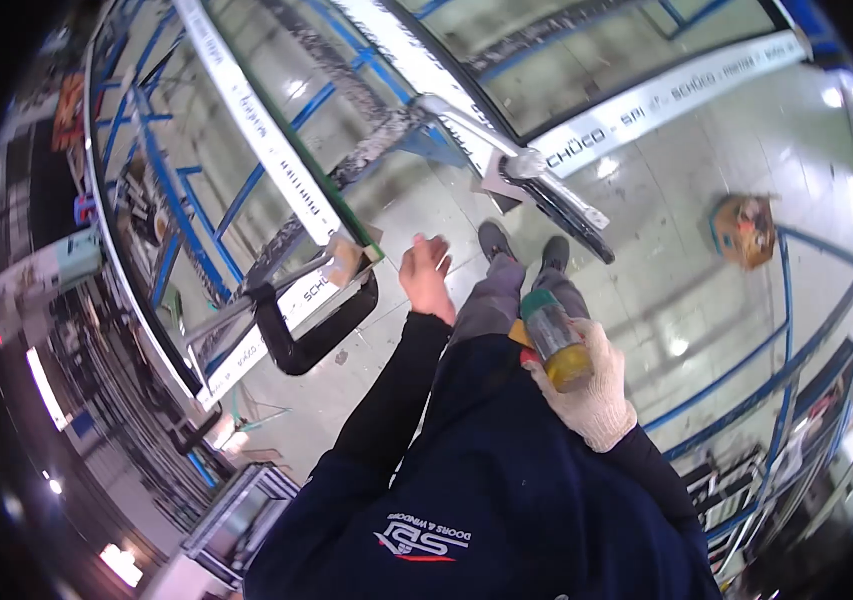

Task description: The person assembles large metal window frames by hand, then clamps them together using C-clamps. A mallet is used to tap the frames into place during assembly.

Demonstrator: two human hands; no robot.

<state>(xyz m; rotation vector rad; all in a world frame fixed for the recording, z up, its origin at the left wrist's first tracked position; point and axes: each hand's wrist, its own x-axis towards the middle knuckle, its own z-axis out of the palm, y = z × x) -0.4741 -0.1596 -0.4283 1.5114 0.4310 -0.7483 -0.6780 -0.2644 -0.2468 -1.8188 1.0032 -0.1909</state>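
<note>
My right hand (594, 392), in a whitish knit glove, grips a small cylindrical bottle (552, 338) with a green cap and yellowish contents, held in front of my waist. Something orange and red shows just behind the bottle. My left hand (427, 277) is bare and holds nothing, its fingers loosely apart. It hovers a short way right of a frame corner where a small wooden block (346, 261) and a black C-shaped clamp (314, 335) sit. My shoes (523, 245) stand on the pale floor below.
A glazed window frame (266, 140) with white printed protective tape leans on blue steel racks at left. A second frame (636, 105) lies across the top, with a black-handled part (568, 212) at its corner. A brown object (746, 230) lies on the floor right, beside more blue racks (806, 350).
</note>
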